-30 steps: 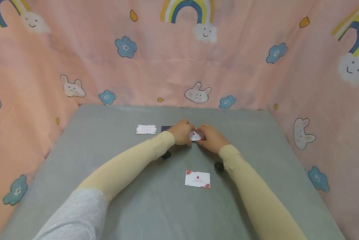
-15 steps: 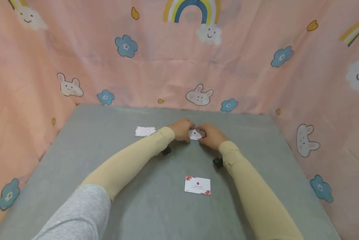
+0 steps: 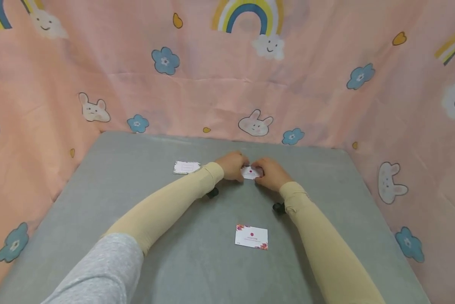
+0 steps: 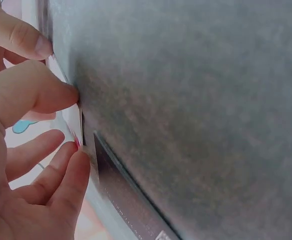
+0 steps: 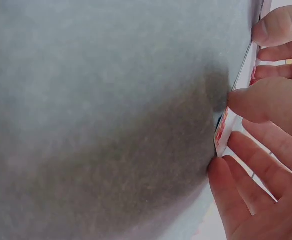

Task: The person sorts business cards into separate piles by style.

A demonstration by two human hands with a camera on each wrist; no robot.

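Note:
Both hands meet at the back of the grey table around a white business card [image 3: 251,172] with a red dot and red floral corners. My left hand [image 3: 232,165] grips its left side, thumb at the near edge and fingers at the far edge. On the other side my right hand [image 3: 273,174] pinches it likewise. Seen edge-on in the right wrist view, the card [image 5: 225,131] lies close over the cloth. A dark card [image 4: 130,200] shows beside the left fingertips in the left wrist view; the left hand and sleeve hide it in the head view.
A matching white card with a red dot [image 3: 251,237] lies nearer on the grey table [image 3: 197,261]. Further left is a white card with a patterned border [image 3: 186,167], partly overlapped by the left sleeve. Pink printed cloth [image 3: 208,84] walls the back and sides.
The head view has shifted slightly. The dark card, visible beside the left hand a second ago, is now covered by it. Both hands stay on the same card with little movement.

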